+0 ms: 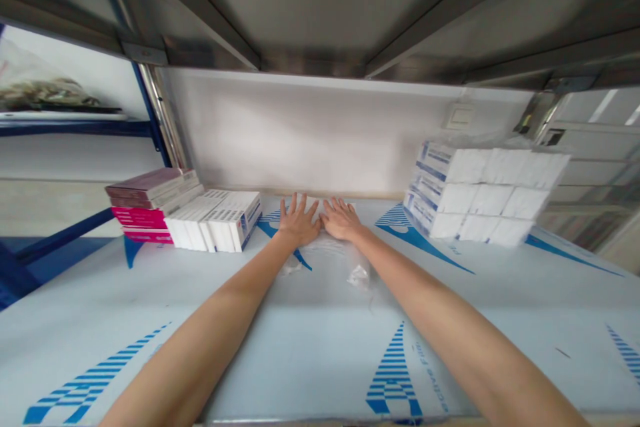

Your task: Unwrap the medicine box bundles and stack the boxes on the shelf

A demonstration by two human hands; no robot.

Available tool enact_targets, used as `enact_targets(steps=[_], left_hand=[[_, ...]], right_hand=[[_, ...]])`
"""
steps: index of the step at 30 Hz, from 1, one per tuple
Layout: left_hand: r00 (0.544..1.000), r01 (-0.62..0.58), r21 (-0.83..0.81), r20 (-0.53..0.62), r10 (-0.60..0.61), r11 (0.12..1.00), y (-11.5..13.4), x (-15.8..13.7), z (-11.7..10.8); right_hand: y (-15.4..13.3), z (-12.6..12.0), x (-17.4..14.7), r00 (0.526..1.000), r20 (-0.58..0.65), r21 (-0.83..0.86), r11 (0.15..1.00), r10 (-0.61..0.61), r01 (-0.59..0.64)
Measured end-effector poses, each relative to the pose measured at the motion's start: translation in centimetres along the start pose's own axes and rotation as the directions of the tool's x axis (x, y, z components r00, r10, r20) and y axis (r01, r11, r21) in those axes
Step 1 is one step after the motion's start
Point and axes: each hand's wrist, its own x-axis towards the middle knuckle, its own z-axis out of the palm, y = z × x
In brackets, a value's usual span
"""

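Here | left hand (pixel 300 221), right hand (pixel 341 219): grip wide, on clear plastic (pixel 359 273) | back edge (pixel 383 198) near | room either side before boxes (pixel 487 193)

Clear plastic film (pixel 327 250) partly hidden beneath the hands (pixel 300 224); blue print (pixel 431 172) on white cartons (pixel 493 200) right of them too blurred to read.

The long, bare left arm (pixel 220 323) reaches forward and in toward the middle; the long, bare right arm (pixel 445 310) does the same from the other side; both look almost straight, and they get close at the far end. The bare left hand (pixel 299 223) is flat, palm down, with its fingers (pixel 294 203) spread wide; the bare right hand (pixel 341 220) is palm down too, its fingers less spread; the thumbs are side by side, and I can't tell if they touch.
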Motion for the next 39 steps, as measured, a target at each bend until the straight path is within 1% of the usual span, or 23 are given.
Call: enact_targets(steps=[4,11,19,23,27,30,32,35,37,39], left_hand=[[0.996,0.027,-0.017,0.082,-0.025,1.000,-0.2,0.0,0.1],[0.982,0.067,-0.029,0.179,-0.061,0.997,-0.6,0.4,0.6],[0.970,0.084,-0.035,0.231,-0.074,0.996,-1.3,0.7,0.7],[0.968,0.100,-0.034,0.235,-0.089,0.994,-1.9,0.8,0.6],[0.971,0.099,-0.033,0.222,-0.089,0.995,-2.1,0.8,0.7],[0.971,0.107,-0.031,0.216,-0.098,0.994,-2.0,0.8,0.8],[0.971,0.114,-0.030,0.213,-0.105,0.993,-2.0,0.8,0.8],[0.971,0.124,-0.027,0.211,-0.116,0.992,-1.9,0.9,0.7],[0.970,0.130,-0.025,0.212,-0.122,0.991,-1.9,0.9,0.6],[0.969,0.130,-0.025,0.213,-0.122,0.991,-1.8,0.9,0.5]], right_hand=[[0.1,0.6,-0.4,1.000,0.021,-0.010,1.000,0.020,-0.020],[0.3,1.0,-0.5,0.999,0.020,-0.026,0.999,0.044,-0.043],[0.6,1.3,-0.3,0.998,0.048,-0.015,0.999,0.033,-0.032],[0.7,1.3,-0.3,0.999,0.029,0.000,1.000,0.025,-0.025],[0.8,1.5,-0.4,0.999,-0.039,0.021,1.000,0.007,-0.006],[0.6,1.6,-0.7,0.989,-0.144,0.040,0.999,0.019,-0.014],[0.3,1.3,-1.0,0.968,-0.247,0.053,0.998,0.045,-0.033],[0.2,0.3,-1.3,0.920,-0.377,0.087,0.993,0.106,-0.079],[0.5,-0.6,-1.4,0.902,-0.408,0.114,0.988,0.138,-0.100],[0.9,-1.4,-1.5,0.909,-0.394,0.131,0.987,0.133,-0.088]])
